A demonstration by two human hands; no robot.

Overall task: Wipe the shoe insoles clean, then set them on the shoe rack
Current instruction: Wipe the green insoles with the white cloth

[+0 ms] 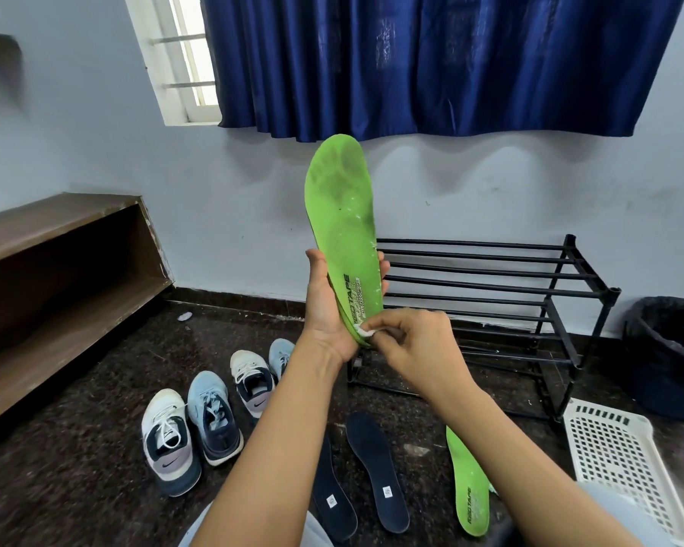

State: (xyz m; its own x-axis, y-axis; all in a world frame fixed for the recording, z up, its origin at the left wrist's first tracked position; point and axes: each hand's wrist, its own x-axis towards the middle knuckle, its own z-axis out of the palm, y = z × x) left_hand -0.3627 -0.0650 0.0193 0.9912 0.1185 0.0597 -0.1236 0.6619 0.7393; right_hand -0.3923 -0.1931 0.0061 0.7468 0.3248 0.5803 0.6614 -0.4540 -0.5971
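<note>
A long green insole [342,215] of foam, smudged grey toward the rounded toe and flecked with white bits, stands upright in the left hand [326,309], whose thumb and fingers curl round its narrow heel half. The right hand [415,341] pinches a small white wad [362,330] against the heel edge. Behind them, a black metal-bar shoe rack [490,286] stands by the wall. On the dark speckled floor [76,467] lie two flat dark insoles [376,467] and a second green insole [468,487], between sneakers [210,416] and a white perforated basket [616,459].
</note>
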